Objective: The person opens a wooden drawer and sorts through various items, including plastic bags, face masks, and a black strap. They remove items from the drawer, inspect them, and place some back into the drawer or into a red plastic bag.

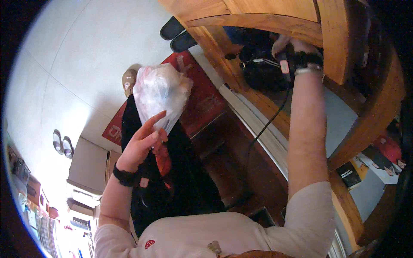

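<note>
From my left hand [146,142] hangs a full, whitish translucent plastic bag [163,90], its gathered neck between the fingers. Red material [163,161] shows just below that hand. My right hand [285,45] reaches into an open compartment of a wooden cabinet [267,21], beside a black bag [264,71] with light trim. Its fingers are partly hidden in shadow and behind the cabinet's edge, so their grip does not show. Both wrists wear black bands, and a dark cable [272,119] runs down from the right one.
A red mat [206,96] with pale lettering lies on the light floor by the cabinet. Dark slippers [172,29] rest near its top edge, and another pair of slippers [63,143] is at the left. Printed papers [376,166] are on the right.
</note>
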### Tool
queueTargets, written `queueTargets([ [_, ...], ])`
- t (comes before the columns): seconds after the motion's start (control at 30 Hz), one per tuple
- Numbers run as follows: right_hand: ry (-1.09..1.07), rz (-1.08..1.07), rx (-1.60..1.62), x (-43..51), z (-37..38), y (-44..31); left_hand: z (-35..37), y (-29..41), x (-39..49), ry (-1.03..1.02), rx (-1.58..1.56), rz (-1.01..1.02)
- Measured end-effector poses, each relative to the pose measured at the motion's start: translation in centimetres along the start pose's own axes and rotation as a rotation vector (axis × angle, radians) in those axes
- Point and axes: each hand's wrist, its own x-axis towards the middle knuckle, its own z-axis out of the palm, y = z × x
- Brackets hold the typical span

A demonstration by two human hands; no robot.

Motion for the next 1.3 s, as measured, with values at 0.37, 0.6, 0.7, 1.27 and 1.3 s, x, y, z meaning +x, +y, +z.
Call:
queueTargets([
  [0.37,0.059,-0.007,0.073,-4.3,-5.2,-0.3,-0.1,-2.4,-2.1,0.047,-0.027,0.063],
  [0.6,-0.254,0.004,-0.014,-3.9,-0.8,-3.2,-2.1,-3.6,-4.0,0.118,-0.097,0.126],
  [0.7,-0.291,-0.073,-0.068,-1.7,0.3,-2.4,-2.7,-4.4,-4.2,0.141,-0.146,0.179],
  [1.27,0.041,-0.198,0.087,-21.8,-2.8,-16.5,-6.6,-4.5,-6.0,0.160,-0.344,0.484],
  [1.3,-0.262,0.007,0.314,-24.7,0.0,-18.6,-6.5,-4.2,-6.3,0.134,-0.387,0.509],
])
